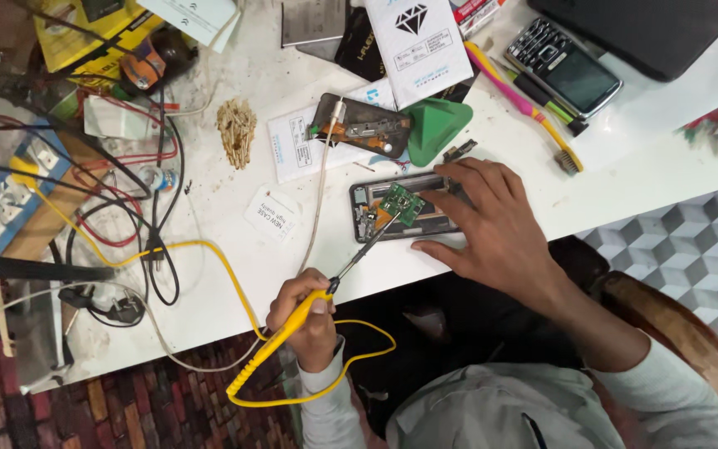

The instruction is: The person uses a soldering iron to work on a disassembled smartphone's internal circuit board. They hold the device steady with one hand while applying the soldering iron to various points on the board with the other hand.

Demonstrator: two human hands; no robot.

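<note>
My left hand (305, 320) grips a yellow-handled soldering iron (292, 328) near the table's front edge. Its thin tip reaches up and right to a small green circuit board (402, 202). That board sits on an opened phone (392, 212) lying flat on the white table (234, 274). My right hand (492, 224) rests over the right half of the phone, fingers spread along its top edge and thumb at its lower edge. The iron's yellow cord (209, 258) loops off the table edge and runs left.
Behind the phone lie a second opened phone (363, 126), a green triangular pry tool (435, 126), paper packets, a pink and yellow brush (525, 104) and a keypad phone (565, 66). Tangled cables, a plug (122, 309) and a power strip (14, 187) fill the left side.
</note>
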